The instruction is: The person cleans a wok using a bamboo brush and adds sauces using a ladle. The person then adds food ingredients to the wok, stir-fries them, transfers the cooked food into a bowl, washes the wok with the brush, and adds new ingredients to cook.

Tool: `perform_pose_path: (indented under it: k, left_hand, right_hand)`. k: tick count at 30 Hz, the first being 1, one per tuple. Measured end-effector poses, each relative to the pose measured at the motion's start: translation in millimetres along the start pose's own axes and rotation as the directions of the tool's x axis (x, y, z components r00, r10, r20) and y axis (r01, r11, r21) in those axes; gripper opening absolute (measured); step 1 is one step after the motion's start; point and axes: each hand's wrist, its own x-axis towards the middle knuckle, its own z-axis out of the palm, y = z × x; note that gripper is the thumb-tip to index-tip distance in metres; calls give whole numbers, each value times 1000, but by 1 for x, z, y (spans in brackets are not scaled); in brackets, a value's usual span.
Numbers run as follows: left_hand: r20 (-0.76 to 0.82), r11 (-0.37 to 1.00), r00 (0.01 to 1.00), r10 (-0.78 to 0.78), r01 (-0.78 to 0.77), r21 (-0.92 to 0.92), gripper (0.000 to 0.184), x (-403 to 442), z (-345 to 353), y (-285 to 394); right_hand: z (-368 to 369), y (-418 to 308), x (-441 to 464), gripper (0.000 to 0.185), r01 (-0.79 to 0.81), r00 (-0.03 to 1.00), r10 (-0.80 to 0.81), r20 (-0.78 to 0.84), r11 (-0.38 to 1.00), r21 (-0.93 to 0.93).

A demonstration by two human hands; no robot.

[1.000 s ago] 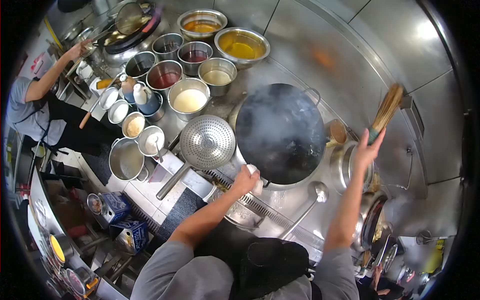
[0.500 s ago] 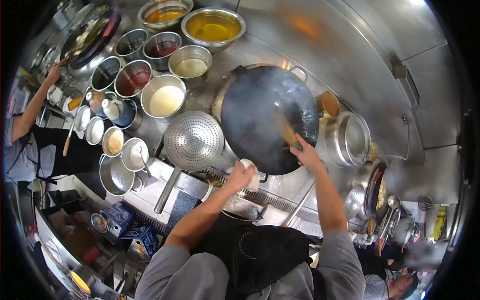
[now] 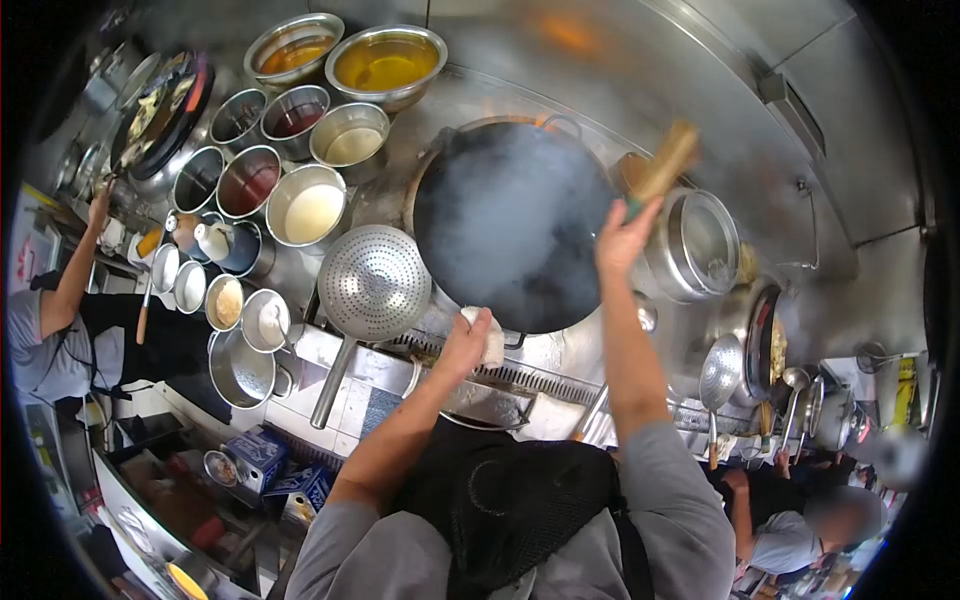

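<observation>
A large black wok (image 3: pixel 545 290) sits on the burner in front of me, with smoke rising from it. My right hand (image 3: pixel 628 238) is closed round the green-banded end of a bamboo wok brush (image 3: pixel 668 165), raised past the wok's right rim. The brush bristles are smeared by motion. In my left hand (image 3: pixel 467 347) is a folded white cloth (image 3: pixel 491 343), bunched at the wok's near rim beside its small loop handle. Whether the cloth touches the wok I cannot tell. A perforated strainer (image 3: pixel 375 283) lies left of the wok, its handle toward me.
Steel pots of sauces (image 3: pixel 308 208) and bowls of yellow oil (image 3: pixel 388 65) stand at the back left. A lidded steel pot (image 3: pixel 695 245) stands right of the wok. Co-workers are at the left (image 3: pixel 65 320) and lower right (image 3: pixel 790 530). Flame glows behind the wok.
My right hand has lifted the brush out of the wok and swung it up to the right, beyond the rim. My left hand still holds the cloth near the rim. The view has shifted slightly.
</observation>
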Motion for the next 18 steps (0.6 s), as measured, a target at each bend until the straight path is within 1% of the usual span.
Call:
perform_pose_path:
  k: [1, 2, 3, 4, 5, 6, 8, 9, 10, 11, 12, 13, 14, 15, 16, 17, 18]
  left_hand:
    - [40, 996, 996, -76, 75, 40, 57, -10, -1, 23]
    - [75, 986, 985, -152, 146, 84, 62, -16, -2, 35]
    - [78, 985, 986, -149, 141, 100, 62, -17, -2, 30]
    - [15, 988, 997, -74, 71, 139, 65, -16, -1, 19]
    - [-41, 984, 999, 5, 2, 180, 68, -14, -1, 14]
    - [-33, 982, 999, 12, -6, 191, 68, -17, -1, 20]
    - [-34, 989, 996, -88, 84, -118, 65, -41, -7, 29]
    - [-26, 992, 996, -90, 87, -90, 65, -46, -18, 27]
    - [-18, 988, 996, -86, 83, -128, 61, -50, -32, 25]
    - [-12, 981, 996, -84, 80, -174, 58, -56, -44, 22]
    - [-81, 992, 997, -18, 7, -128, 53, -64, -55, 20]
    - [-146, 995, 988, 54, -65, -78, 49, -73, -69, 17]
    - [-163, 997, 984, 77, -77, 7, 47, -75, -90, 5]
    - [-184, 993, 978, 97, -82, 89, 45, -77, -111, -9]
    - [-188, 993, 980, 72, -53, 105, 47, -84, -129, -15]
    - [-193, 992, 980, 51, -27, 125, 50, -90, -140, -17]
    - [-184, 978, 978, 100, -63, 197, 52, -103, -141, -6]
  right_hand:
    - [15, -8, -23, 70, 38, 999, -38, -7, 999, -17]
    - [9, -33, -38, 68, -270, 797, 346, 495, 937, -221]
    - [6, -42, -36, 70, -196, 202, 404, 892, 909, -367]
    - [-18, -63, -45, 73, -250, -5, 233, 972, 941, -227]
    - [-45, -82, -51, 76, -327, -194, 30, 981, 940, -93]
    - [-53, -78, -39, 76, -336, -182, 29, 983, 937, -90]
    - [-83, -39, -16, 85, -395, -439, -147, 886, 917, -44]
    - [-95, -17, 8, 80, -291, -453, 4, 891, 945, -151]
    - [-106, 0, 30, 73, -255, -433, 210, 877, 904, -343]
    - [-115, 36, 35, 71, -225, -158, 330, 931, 906, -359]
    - [-117, 66, 30, 68, -197, 132, 416, 900, 901, -387]
    - [-118, 78, 13, 68, -205, 139, 417, 898, 899, -386]
    - [-123, 88, -9, 68, -156, 629, 290, 721, 956, -249]
    - [-133, 93, -27, 67, -35, 937, 85, 340, 988, -151]
    - [-149, 80, -43, 68, -251, 917, 262, 302, 965, -76]
    - [-164, 59, -63, 68, -454, 857, 434, 278, 891, 9]
    - [-177, 51, -91, 68, -520, 822, 482, 303, 852, 55]
